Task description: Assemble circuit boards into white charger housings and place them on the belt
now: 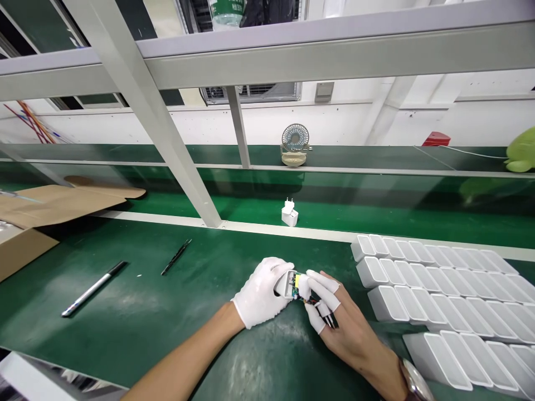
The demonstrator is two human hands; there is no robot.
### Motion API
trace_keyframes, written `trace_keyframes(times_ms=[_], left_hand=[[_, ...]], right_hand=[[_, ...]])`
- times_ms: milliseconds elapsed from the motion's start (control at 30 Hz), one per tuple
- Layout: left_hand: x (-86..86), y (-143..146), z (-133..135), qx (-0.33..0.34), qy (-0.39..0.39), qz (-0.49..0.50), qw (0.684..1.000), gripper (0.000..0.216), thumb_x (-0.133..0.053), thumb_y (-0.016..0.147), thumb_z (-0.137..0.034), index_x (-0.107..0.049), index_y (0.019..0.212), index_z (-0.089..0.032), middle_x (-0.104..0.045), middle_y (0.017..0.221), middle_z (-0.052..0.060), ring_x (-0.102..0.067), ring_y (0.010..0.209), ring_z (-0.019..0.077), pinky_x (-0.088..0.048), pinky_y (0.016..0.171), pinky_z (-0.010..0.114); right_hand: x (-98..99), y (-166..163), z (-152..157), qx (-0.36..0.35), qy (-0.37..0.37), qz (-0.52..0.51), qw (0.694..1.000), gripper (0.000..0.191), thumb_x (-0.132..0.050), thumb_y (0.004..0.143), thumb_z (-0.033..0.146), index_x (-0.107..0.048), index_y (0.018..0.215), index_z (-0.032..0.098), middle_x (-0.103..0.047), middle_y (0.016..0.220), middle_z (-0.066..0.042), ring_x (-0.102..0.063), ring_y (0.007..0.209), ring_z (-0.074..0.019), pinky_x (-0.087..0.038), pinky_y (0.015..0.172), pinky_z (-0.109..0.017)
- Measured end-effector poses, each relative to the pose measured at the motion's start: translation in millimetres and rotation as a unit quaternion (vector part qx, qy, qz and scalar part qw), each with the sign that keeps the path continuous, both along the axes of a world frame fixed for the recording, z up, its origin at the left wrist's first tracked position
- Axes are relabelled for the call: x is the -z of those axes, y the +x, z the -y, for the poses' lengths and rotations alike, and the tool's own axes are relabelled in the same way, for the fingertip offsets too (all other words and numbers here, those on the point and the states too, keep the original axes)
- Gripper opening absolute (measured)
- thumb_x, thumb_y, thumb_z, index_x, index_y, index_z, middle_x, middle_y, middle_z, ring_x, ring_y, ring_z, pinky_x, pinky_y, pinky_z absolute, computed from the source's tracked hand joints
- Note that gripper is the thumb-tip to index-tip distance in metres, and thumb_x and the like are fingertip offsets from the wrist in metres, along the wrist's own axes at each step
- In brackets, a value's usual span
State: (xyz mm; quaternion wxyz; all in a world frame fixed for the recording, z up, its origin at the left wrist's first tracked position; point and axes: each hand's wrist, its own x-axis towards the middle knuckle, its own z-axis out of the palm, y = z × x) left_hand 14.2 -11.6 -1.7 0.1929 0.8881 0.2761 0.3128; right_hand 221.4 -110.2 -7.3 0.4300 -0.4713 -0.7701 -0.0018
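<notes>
My left hand (262, 292), in a white glove, is closed around a white plastic charger shell (286, 284) with its open end facing right. My right hand (340, 314) wears white finger cots and pinches a small circuit board (297, 284) with a yellow part at the mouth of the shell. Whether the board is partly inside the shell I cannot tell. A slim black tool (330, 319) lies under the right fingers, its kind partly hidden. Just beyond the hands stands a white plug charger (289, 214) with two pins upward.
Rows of white plastic shells (388, 303) fill the right side of the green table (167, 334). To the left lie a marker pen (94, 289), black tweezers (176, 257) and a cardboard box (25, 250). A slanted metal post (167, 128) and small fan (295, 146) stand behind.
</notes>
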Motion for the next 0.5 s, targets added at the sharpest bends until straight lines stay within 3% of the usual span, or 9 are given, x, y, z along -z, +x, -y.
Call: trace_keyframes(times_ms=[500], left_hand=[[1.7, 1.2, 2.1, -0.005, -0.004, 0.002, 1.0, 0.059, -0.073, 0.075, -0.017, -0.052, 0.13, -0.022, -0.06, 0.119, 0.011, -0.057, 0.113, 0.0258, -0.053, 0.095, 0.043]], right_hand=[[2.4, -0.2, 0.5, -0.009, -0.022, -0.002, 1.0, 0.064, -0.058, 0.09, 0.005, -0.037, 0.149, 0.018, -0.057, 0.136, -0.015, -0.052, 0.13, -0.0265, -0.051, 0.108, -0.049]])
